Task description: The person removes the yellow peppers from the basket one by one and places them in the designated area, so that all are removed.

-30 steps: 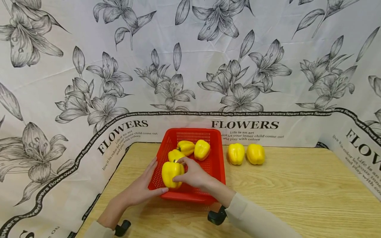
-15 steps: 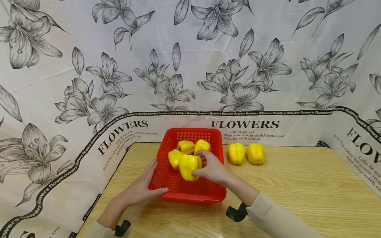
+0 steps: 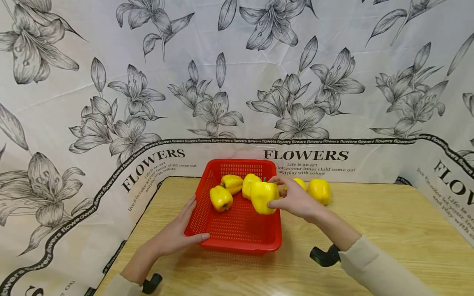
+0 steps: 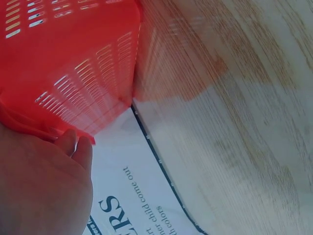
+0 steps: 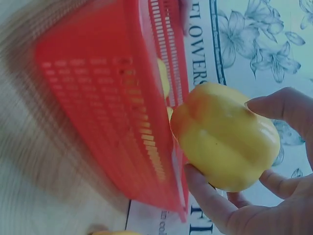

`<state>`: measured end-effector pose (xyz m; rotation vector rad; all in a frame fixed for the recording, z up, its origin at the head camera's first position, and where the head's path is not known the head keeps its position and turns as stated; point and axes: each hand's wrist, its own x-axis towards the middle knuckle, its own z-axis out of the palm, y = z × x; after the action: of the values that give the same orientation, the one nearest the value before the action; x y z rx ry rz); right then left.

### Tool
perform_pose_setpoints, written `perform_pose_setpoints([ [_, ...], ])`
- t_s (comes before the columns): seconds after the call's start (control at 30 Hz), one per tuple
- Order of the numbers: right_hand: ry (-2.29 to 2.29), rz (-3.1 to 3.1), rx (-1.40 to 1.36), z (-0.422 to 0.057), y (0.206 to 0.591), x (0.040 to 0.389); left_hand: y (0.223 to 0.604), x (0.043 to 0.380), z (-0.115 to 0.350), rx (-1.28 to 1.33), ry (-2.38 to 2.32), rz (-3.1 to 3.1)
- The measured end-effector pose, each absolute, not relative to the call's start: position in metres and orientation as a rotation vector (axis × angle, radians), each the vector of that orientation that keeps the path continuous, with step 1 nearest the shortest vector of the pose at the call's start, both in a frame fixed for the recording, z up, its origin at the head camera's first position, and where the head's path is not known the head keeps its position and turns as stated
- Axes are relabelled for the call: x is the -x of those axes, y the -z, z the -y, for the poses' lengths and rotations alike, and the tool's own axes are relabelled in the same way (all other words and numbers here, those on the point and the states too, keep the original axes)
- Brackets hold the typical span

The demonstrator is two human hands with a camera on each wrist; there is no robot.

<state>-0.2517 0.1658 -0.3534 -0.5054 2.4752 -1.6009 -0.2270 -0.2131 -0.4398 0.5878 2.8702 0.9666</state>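
A yellow bell pepper point(image 3: 264, 198) hangs over the right rim of the red basket, stem up. My right hand point(image 3: 296, 200) grips it from the right, the thumb on one side and fingertips on the other. In the right wrist view, the held pepper point(image 5: 227, 137) is just outside the slotted basket wall. The red basket point(image 3: 237, 244) has three more yellow bell peppers inside, one partly behind the held one. At its front left corner, my left hand point(image 3: 177, 232) rests spread against the rim, thumb along the front. The left wrist view shows its fingers point(image 4: 83, 152) touching the rim.
Two yellow bell peppers stand on the wooden table point(image 3: 389, 230) right of the basket. The nearer one point(image 3: 299, 183) is partly hidden by my right hand; the other pepper point(image 3: 319, 191) is beside it. A flower-print cloth point(image 3: 237, 102) hangs behind and at both sides.
My right hand has lifted the bell pepper from the basket's front left and carried it right to the right rim. The left hand has stayed at the corner.
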Motion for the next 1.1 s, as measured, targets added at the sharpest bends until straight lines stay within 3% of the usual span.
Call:
perform_pose_setpoints([
  [1.1, 1.547, -2.563, 0.303, -0.305, 0.361, 0.271, 0.439, 0.225, 0.213, -0.574, -0.959, -2.875],
])
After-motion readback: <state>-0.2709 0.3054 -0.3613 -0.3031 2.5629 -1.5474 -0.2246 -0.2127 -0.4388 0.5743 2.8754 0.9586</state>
